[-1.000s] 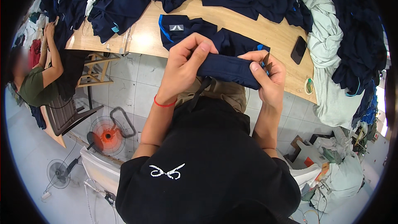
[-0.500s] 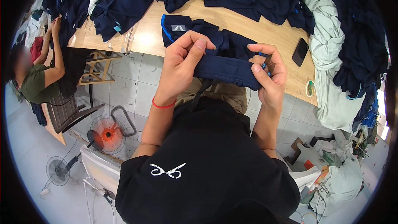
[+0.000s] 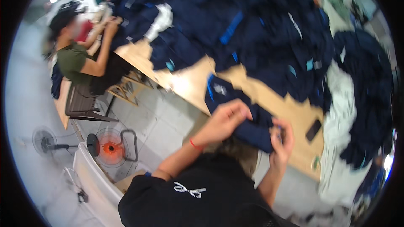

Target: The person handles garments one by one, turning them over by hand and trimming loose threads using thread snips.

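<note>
A navy garment (image 3: pixel 254 135) with a wide band lies bunched over the table's near edge, between my two hands. Its far end carries a bright blue trim and a light grey patch. My left hand (image 3: pixel 225 121) is closed, thumb and fingertips together at the garment's left side; motion blur softens the grip. My right hand (image 3: pixel 283 145) is closed round the garment's right end. Tucked in its fingers is a small pair of snips (image 3: pixel 278 133), mostly hidden, with bluish parts showing.
Navy garments (image 3: pixel 261 38) are heaped across the wooden table (image 3: pixel 189 86). A black phone (image 3: pixel 313 130) and pale cloth (image 3: pixel 338 113) lie at the right. At left, a person (image 3: pixel 75 61) sits handling cloth, near a chair (image 3: pixel 82 103) and an orange-centred fan (image 3: pixel 111 148).
The whole view has swung and tilted, showing more of the garment heap. My hands and the garment appear lower and further right. The snips stay in my right hand.
</note>
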Demonstrator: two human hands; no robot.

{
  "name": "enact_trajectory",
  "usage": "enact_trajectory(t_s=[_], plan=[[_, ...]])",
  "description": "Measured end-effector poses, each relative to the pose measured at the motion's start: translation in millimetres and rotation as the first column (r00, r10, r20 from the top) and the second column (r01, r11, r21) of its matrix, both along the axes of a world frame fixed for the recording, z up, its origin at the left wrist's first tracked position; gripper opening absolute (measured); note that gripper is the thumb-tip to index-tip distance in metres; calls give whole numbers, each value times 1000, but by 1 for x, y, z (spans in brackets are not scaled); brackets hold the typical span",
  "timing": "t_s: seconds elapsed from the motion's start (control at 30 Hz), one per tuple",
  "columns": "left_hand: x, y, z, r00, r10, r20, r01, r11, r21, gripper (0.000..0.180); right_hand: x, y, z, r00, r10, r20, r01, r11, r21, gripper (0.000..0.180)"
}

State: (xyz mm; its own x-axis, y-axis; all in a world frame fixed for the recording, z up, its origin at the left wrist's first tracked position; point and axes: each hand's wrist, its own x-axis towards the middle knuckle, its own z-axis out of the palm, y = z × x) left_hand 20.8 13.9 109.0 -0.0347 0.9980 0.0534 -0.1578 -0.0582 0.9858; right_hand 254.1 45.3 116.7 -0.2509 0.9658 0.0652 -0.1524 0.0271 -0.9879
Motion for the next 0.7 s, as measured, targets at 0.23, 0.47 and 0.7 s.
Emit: enact_trajectory(t_s=[0.23,0.47,0.7], plan=[[-2,-2,-6,998,-34,48,30,996,80,21,-10,4,1,987,74,-145,-87,992,-87,47],[-10,9,-8,995,-66,-74,72,994,83,21,-17,12,11,991,50,-124,-62,993,-97,44],[-3,1,10,978,15,-206,21,985,171,22,-19,6,12,989,15,-148,-31,994,-107,42]])
